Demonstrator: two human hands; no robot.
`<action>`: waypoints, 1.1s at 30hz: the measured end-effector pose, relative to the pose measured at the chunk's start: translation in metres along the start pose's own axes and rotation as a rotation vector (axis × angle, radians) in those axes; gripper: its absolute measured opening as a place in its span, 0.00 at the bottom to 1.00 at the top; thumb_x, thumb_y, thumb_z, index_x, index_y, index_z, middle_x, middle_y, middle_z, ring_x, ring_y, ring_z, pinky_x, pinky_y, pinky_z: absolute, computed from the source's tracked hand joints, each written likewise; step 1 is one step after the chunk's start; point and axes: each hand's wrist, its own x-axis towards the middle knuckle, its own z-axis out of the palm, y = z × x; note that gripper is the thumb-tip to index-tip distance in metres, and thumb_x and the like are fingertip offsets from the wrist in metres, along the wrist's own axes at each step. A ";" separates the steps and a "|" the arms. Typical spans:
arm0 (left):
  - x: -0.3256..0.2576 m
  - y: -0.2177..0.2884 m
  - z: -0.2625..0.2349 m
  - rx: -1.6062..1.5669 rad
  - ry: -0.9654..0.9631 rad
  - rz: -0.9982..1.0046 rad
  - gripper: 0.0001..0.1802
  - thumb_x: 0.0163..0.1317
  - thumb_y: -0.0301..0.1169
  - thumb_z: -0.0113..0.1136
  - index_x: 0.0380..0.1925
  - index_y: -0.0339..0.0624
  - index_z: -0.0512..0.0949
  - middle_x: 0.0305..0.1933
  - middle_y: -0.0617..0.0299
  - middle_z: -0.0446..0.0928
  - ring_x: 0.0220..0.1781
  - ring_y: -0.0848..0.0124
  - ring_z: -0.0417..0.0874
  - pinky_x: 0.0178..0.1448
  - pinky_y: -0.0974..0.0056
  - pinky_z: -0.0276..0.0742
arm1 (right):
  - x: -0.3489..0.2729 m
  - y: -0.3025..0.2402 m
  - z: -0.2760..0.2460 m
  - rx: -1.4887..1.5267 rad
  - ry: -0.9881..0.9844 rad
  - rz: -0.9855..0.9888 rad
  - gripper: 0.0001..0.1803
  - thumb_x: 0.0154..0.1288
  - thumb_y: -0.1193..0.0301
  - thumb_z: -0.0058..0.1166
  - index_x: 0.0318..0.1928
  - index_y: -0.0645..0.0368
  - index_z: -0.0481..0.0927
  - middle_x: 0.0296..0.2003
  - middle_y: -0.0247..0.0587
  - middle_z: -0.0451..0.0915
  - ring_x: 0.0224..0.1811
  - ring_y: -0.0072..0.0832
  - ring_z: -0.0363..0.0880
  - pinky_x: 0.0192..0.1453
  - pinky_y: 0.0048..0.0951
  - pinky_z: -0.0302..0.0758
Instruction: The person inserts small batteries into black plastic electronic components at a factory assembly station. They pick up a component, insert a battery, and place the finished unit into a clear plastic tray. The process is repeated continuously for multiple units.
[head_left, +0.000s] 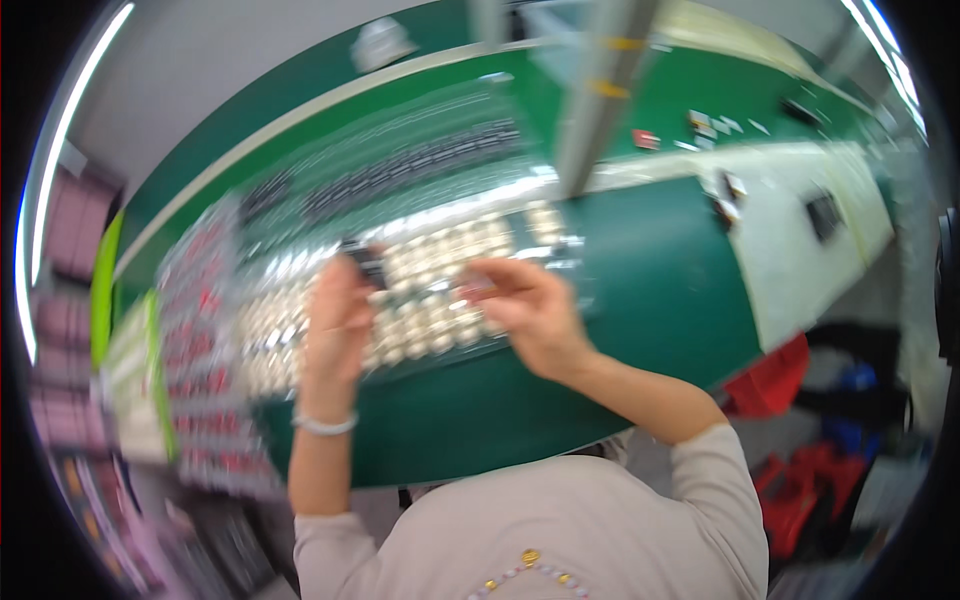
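Note:
My left hand (338, 312) is closed around a small black part (365, 264) that sticks out past its fingertips. Bent fingers on my right hand (525, 308) meet in a pinch, with a tiny reddish or clear bit at the tips, too blurred to name. Both hands are above a clear plastic tray (480, 352) filled with rows of small cream-coloured round pieces (425, 335). Behind it lies another clear tray with rows of dark parts (410, 168). Motion blur hides the finer details.
Clear trays with red parts (205, 340) stand at the left end of the green table (660, 270). A grey post (605, 100) rises behind the trays. To the right, a whitish sheet (810, 240) carries a dark object. A red stool (770, 380) is below the right edge.

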 end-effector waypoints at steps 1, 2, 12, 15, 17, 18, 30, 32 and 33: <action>-0.016 -0.003 0.012 -0.127 -0.056 -0.093 0.19 0.66 0.35 0.49 0.53 0.38 0.65 0.49 0.58 0.72 0.27 0.87 0.68 0.21 0.86 0.62 | -0.002 -0.003 0.001 -0.051 -0.020 -0.049 0.22 0.56 0.78 0.51 0.53 0.68 0.69 0.46 0.47 0.75 0.48 0.32 0.76 0.56 0.32 0.71; -0.028 -0.011 0.020 -0.211 -0.141 -0.061 0.23 0.65 0.32 0.50 0.58 0.37 0.59 0.51 0.55 0.71 0.31 0.84 0.73 0.24 0.85 0.68 | -0.005 -0.008 0.004 -0.124 0.000 -0.056 0.22 0.56 0.78 0.52 0.53 0.69 0.68 0.46 0.48 0.75 0.49 0.32 0.75 0.56 0.33 0.71; -0.053 -0.027 0.019 -0.468 -0.284 -0.125 0.20 0.66 0.31 0.46 0.57 0.35 0.62 0.55 0.52 0.69 0.55 0.62 0.75 0.58 0.62 0.73 | -0.015 -0.003 0.015 -0.679 -0.151 -0.404 0.26 0.46 0.83 0.61 0.50 0.69 0.71 0.48 0.50 0.72 0.48 0.34 0.73 0.54 0.32 0.71; -0.052 -0.039 0.010 -0.455 -0.268 -0.175 0.18 0.67 0.33 0.46 0.53 0.35 0.65 0.53 0.53 0.70 0.54 0.62 0.75 0.57 0.63 0.74 | -0.011 -0.001 0.013 -0.746 -0.149 -0.422 0.25 0.45 0.82 0.62 0.48 0.69 0.73 0.46 0.50 0.73 0.47 0.35 0.74 0.49 0.31 0.73; -0.054 -0.038 0.011 -0.395 -0.219 -0.207 0.16 0.66 0.32 0.47 0.50 0.36 0.66 0.51 0.54 0.72 0.54 0.64 0.76 0.56 0.63 0.74 | -0.009 -0.001 0.012 -0.846 -0.178 -0.435 0.26 0.44 0.81 0.62 0.48 0.68 0.73 0.45 0.49 0.75 0.47 0.35 0.75 0.48 0.31 0.73; -0.054 -0.039 0.012 -0.410 -0.222 -0.204 0.16 0.66 0.31 0.47 0.51 0.36 0.66 0.51 0.54 0.72 0.53 0.64 0.76 0.55 0.64 0.75 | -0.008 0.000 0.011 -0.884 -0.190 -0.451 0.26 0.44 0.81 0.63 0.48 0.68 0.73 0.45 0.49 0.75 0.46 0.35 0.75 0.47 0.30 0.73; -0.054 -0.035 0.014 -0.353 -0.219 -0.277 0.25 0.66 0.33 0.48 0.61 0.38 0.58 0.55 0.58 0.70 0.53 0.71 0.74 0.56 0.64 0.73 | -0.002 0.004 0.007 -1.059 -0.208 -0.455 0.26 0.44 0.81 0.63 0.49 0.67 0.74 0.45 0.49 0.76 0.46 0.35 0.76 0.50 0.30 0.72; -0.054 -0.035 0.012 -0.358 -0.220 -0.277 0.25 0.66 0.33 0.48 0.61 0.38 0.58 0.55 0.57 0.69 0.54 0.70 0.74 0.57 0.64 0.73 | -0.002 0.008 0.007 -0.911 -0.171 -0.355 0.26 0.45 0.81 0.62 0.50 0.69 0.73 0.46 0.50 0.75 0.47 0.34 0.75 0.51 0.30 0.72; -0.054 -0.035 0.012 -0.373 -0.206 -0.282 0.25 0.66 0.32 0.48 0.61 0.37 0.58 0.55 0.57 0.69 0.55 0.69 0.74 0.58 0.64 0.73 | -0.002 0.009 0.007 -0.840 -0.150 -0.305 0.26 0.46 0.81 0.62 0.50 0.70 0.73 0.46 0.50 0.75 0.47 0.34 0.75 0.51 0.31 0.72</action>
